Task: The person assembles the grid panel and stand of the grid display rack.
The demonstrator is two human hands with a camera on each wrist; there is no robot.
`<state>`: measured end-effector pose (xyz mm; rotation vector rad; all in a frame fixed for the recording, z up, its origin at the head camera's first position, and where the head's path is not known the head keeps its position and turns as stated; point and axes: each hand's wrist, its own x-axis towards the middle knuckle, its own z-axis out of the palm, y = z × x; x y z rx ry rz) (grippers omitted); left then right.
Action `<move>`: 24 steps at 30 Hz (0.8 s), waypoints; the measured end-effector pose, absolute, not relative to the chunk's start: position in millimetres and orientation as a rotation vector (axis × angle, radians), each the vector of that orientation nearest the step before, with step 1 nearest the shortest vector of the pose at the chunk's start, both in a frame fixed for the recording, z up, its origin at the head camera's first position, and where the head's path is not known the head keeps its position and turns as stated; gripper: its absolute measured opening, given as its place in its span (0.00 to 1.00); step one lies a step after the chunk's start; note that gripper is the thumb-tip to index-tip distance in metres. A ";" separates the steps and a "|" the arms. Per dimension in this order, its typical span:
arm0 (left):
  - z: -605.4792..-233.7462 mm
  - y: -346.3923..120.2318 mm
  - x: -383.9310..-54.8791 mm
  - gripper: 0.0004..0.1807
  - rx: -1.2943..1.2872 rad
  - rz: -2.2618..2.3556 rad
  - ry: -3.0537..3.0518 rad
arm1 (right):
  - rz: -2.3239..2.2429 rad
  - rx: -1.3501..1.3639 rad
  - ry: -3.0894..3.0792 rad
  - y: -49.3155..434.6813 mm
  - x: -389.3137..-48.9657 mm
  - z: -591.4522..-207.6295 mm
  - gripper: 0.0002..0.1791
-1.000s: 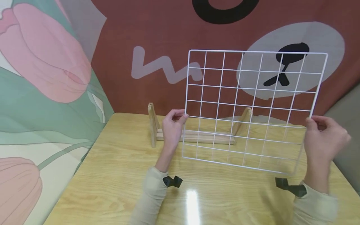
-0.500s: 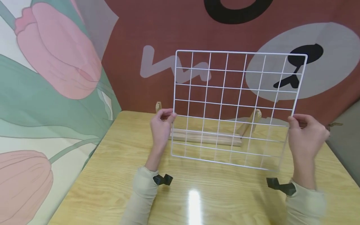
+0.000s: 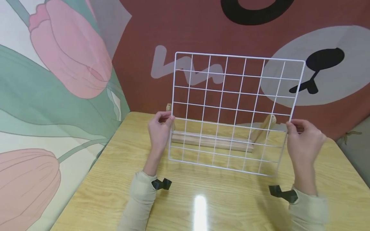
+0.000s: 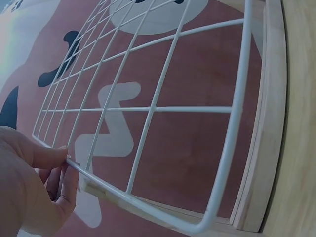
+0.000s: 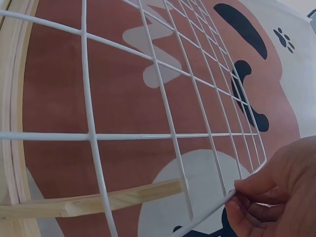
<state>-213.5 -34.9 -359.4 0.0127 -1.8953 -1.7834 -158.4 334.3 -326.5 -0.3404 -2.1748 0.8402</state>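
Observation:
A white wire grid panel (image 3: 226, 83) is held up, nearly upright, between both hands. My left hand (image 3: 159, 130) pinches its left side rod between thumb and fingers, below mid-height. On the opposite side rod, my right hand (image 3: 304, 141) pinches at about the same height. Behind the panel stands a wooden stand (image 3: 212, 141), a flat base with an upright at each end; the left upright is mostly hidden by the left hand. In the left wrist view the thumb and fingers close on the rod near a panel corner, and the stand's base (image 4: 266, 123) runs along the right.
The wood-grain table (image 3: 115, 179) extends beneath the panel and arms, with a bright reflection near its front. A printed cloth backdrop (image 3: 138, 86) rises behind the table's back edge, and a flower-patterned one (image 3: 75, 57) hangs at left. Black straps (image 3: 162, 183) cross both sleeves.
The panel and both hands have shifted left in the head view, while the stand and backdrop appear farther right. The panel now overlaps most of the stand. Both grips stay the same.

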 end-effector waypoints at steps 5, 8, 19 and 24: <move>-359.5 -39.1 -214.0 0.08 -0.004 -1.754 -1.905 | 0.880 -0.358 -2.164 333.0 -160.0 -329.2 0.15; -360.8 -43.4 -213.4 0.08 -0.003 -1.742 -1.916 | 0.915 -0.380 -2.169 330.8 -162.2 -332.1 0.15; -362.4 -50.2 -216.2 0.08 0.043 -1.710 -1.938 | 1.077 -0.355 -2.135 326.5 -173.0 -341.7 0.14; -365.8 -48.5 -218.8 0.12 0.055 -1.707 -1.932 | 1.057 -0.364 -2.129 325.3 -176.5 -346.4 0.14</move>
